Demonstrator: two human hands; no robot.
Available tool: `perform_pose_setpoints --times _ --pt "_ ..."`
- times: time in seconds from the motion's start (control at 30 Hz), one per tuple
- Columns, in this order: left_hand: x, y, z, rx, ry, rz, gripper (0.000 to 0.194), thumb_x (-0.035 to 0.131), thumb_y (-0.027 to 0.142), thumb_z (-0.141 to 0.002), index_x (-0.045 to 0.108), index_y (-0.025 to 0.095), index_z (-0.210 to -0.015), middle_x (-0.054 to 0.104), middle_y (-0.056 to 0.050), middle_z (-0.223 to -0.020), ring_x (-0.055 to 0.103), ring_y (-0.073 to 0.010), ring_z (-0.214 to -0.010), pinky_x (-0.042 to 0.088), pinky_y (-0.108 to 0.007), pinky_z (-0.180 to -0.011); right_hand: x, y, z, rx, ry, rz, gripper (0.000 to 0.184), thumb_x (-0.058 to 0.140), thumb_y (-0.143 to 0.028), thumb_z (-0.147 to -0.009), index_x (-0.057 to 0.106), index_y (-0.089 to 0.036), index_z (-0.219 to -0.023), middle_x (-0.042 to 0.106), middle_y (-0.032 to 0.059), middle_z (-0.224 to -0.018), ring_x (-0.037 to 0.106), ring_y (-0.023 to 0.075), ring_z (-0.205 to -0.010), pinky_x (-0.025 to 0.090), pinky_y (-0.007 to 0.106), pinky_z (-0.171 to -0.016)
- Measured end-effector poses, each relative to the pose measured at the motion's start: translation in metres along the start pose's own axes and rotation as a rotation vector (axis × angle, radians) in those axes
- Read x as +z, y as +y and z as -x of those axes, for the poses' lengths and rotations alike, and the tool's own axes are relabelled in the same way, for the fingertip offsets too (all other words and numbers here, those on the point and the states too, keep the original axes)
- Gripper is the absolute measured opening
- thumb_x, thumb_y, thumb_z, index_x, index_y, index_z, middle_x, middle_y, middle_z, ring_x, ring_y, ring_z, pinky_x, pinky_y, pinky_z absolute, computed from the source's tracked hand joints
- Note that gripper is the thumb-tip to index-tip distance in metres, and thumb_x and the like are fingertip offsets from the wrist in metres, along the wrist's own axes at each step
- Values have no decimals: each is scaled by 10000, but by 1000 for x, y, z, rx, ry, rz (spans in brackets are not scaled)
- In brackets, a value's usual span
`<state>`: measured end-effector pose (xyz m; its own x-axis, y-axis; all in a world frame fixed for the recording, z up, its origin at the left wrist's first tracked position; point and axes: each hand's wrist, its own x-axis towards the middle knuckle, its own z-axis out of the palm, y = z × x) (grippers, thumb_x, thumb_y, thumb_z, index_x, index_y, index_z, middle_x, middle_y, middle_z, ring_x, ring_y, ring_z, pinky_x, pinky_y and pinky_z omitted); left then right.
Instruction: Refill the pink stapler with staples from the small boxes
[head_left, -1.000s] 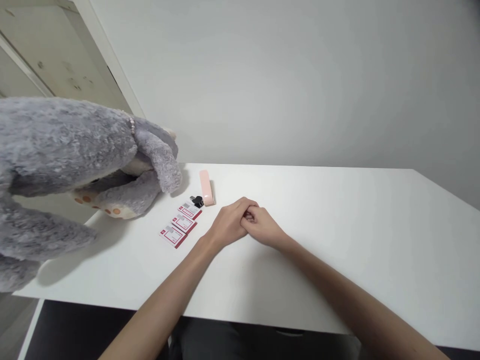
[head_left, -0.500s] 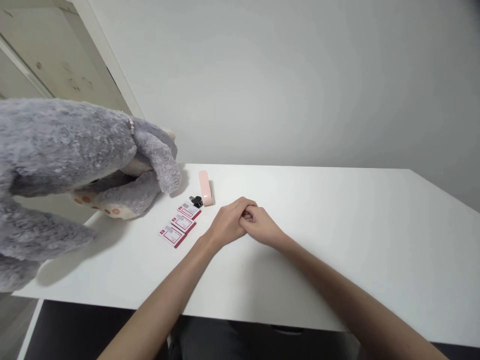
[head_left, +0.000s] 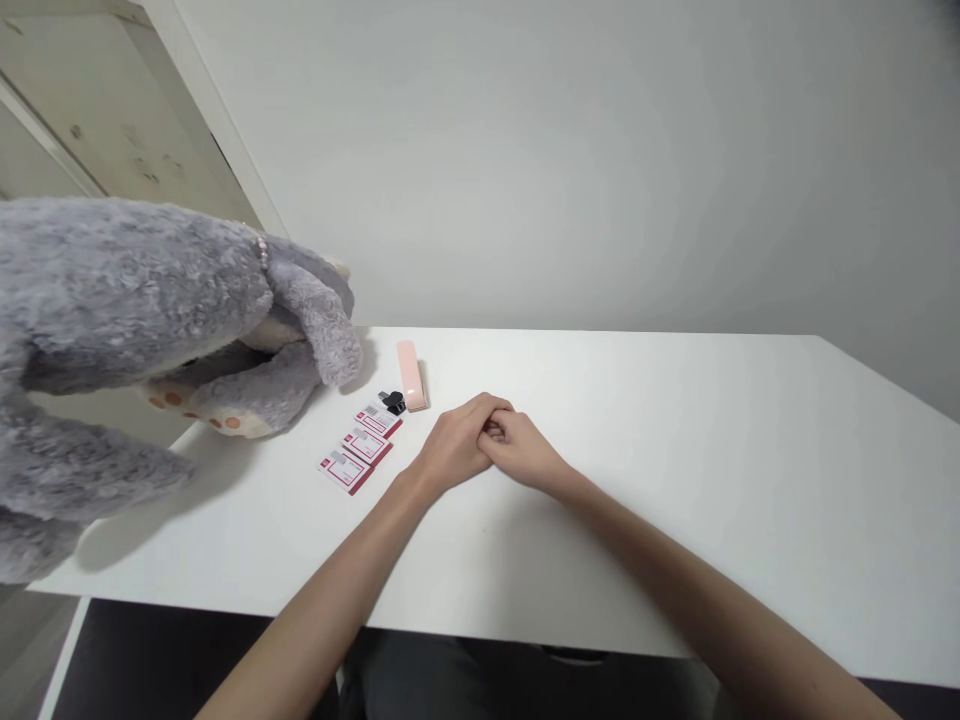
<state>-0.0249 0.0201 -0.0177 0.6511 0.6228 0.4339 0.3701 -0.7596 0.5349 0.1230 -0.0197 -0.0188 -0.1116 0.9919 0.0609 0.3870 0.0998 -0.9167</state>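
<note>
Clasping each other, the hands (head_left: 461,440) rest right of three red-and-white packs (head_left: 367,443) — their labels (head_left: 347,469) too small to read.

Print is carried by the three red-and-white packs (head_left: 367,445), but no word or number can be read.

Table (head_left: 637,450). At 9 o'clock: plush (head_left: 247,415). At 10: three boxes (head_left: 367,445), clips (head_left: 392,402). At 11: stapler (head_left: 411,374). Centre: left hand (head_left: 459,443) and right hand (head_left: 526,450), clasped.
</note>
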Motion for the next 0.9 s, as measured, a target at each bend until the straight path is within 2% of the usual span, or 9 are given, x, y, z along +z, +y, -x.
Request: perform_pose_setpoints --times 0.9 --pt "0 0 0 0 -8 -7 493 577 25 -761 622 249 -1197 761 -19 -1145 735 -194 -955 553 -306 -756 -1 -3 2 28 -10 10 130 554 -245 -828 515 -219 -707 560 -20 -685 524 161 -652 375 284 -571"
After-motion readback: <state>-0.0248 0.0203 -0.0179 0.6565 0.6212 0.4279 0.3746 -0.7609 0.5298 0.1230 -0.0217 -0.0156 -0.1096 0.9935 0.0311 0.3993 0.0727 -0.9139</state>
